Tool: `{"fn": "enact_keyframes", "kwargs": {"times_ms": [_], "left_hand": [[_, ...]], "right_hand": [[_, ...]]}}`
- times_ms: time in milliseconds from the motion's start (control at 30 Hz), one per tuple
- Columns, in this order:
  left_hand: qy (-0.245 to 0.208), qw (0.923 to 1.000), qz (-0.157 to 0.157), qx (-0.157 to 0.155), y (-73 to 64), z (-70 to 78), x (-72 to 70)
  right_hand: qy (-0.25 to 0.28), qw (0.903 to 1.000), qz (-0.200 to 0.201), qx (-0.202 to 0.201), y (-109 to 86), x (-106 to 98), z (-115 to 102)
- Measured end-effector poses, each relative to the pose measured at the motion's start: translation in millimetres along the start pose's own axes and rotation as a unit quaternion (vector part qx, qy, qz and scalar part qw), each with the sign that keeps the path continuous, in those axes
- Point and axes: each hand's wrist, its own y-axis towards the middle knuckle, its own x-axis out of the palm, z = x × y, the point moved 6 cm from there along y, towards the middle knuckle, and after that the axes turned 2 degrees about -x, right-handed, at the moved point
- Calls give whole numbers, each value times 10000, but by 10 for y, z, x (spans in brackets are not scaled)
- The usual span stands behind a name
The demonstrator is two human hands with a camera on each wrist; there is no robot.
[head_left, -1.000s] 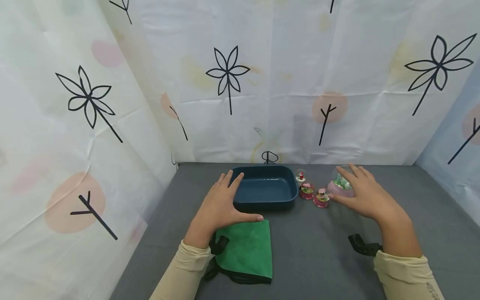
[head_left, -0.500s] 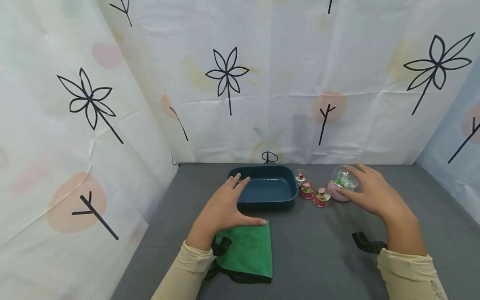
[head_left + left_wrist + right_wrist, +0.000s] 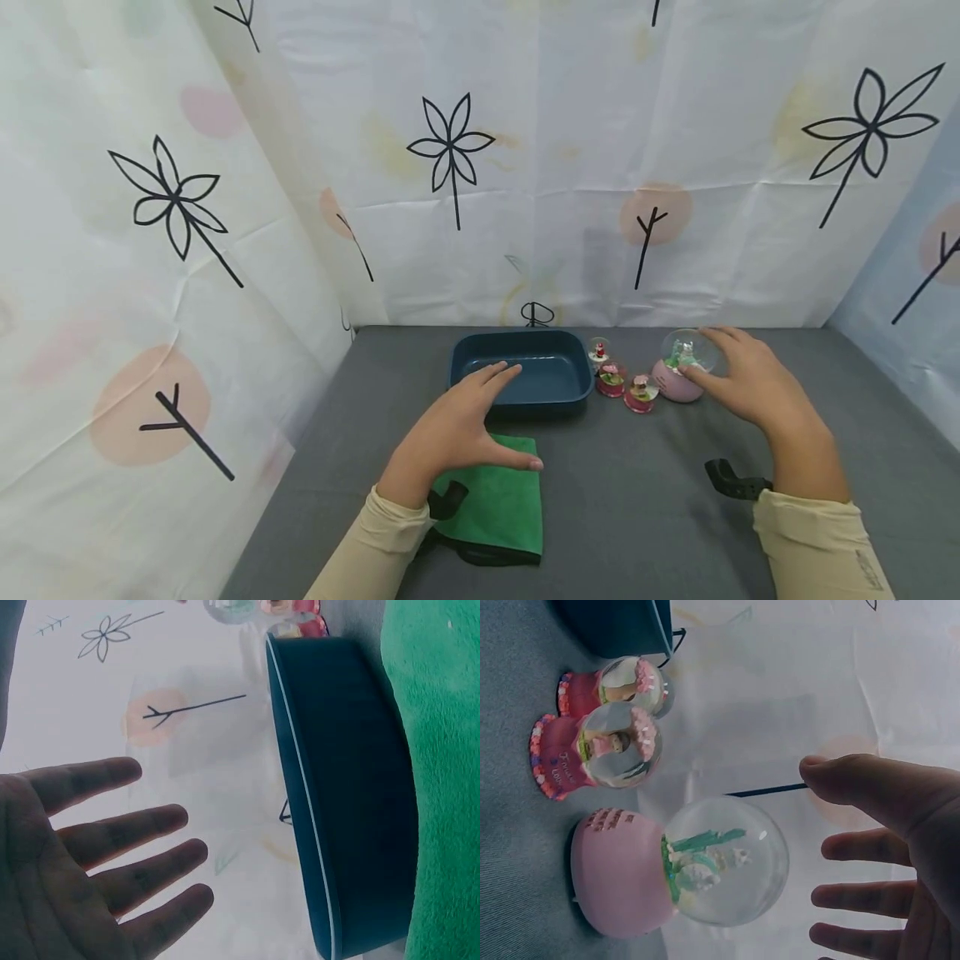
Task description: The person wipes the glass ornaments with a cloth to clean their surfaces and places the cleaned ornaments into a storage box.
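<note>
My left hand (image 3: 457, 429), fingers spread and holding nothing, hovers over the folded green cloth (image 3: 501, 508) and overlaps the front of the dark blue rectangular dish (image 3: 525, 408) in the head view. In the left wrist view its fingers (image 3: 142, 832) point toward the dish's side. My right hand (image 3: 761, 387) is spread beside the large snow globe (image 3: 678, 385), which has a pink base and a clear dome. The right wrist view shows a gap between the fingertips (image 3: 829, 844) and that dome. Neither hand grips anything.
Two small snow globes with red-pink bases, the nearer small globe (image 3: 640, 395) and the farther small globe (image 3: 610, 381), stand between dish and large globe. A third small globe (image 3: 598, 352) with a red figure is behind them. Patterned white fabric (image 3: 570, 250) hangs behind the grey tabletop (image 3: 615, 500).
My left hand has drifted right and slightly down, uncovering more of the dish's left end. The right hand has shifted a little right, so more of the large snow globe shows.
</note>
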Motion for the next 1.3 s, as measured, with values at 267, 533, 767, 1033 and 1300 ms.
{"fn": "enact_keyframes", "kwargs": {"times_ms": [267, 533, 767, 1033, 1300], "left_hand": [[123, 9985, -32, 524, 7, 141, 88], [325, 9969, -119, 706, -73, 106, 194], [337, 9955, -370, 800, -157, 20, 329], [368, 9944, -422, 894, -241, -92, 427], [424, 9939, -661, 774, -290, -188, 492]], "right_hand": [[48, 9994, 246, 224, -7, 0, 137], [63, 9991, 233, 355, 15, 15, 219], [101, 9984, 153, 527, 20, 57, 242], [318, 9973, 18, 658, 45, 119, 284], [670, 9958, 66, 621, 53, 191, 319]]}}
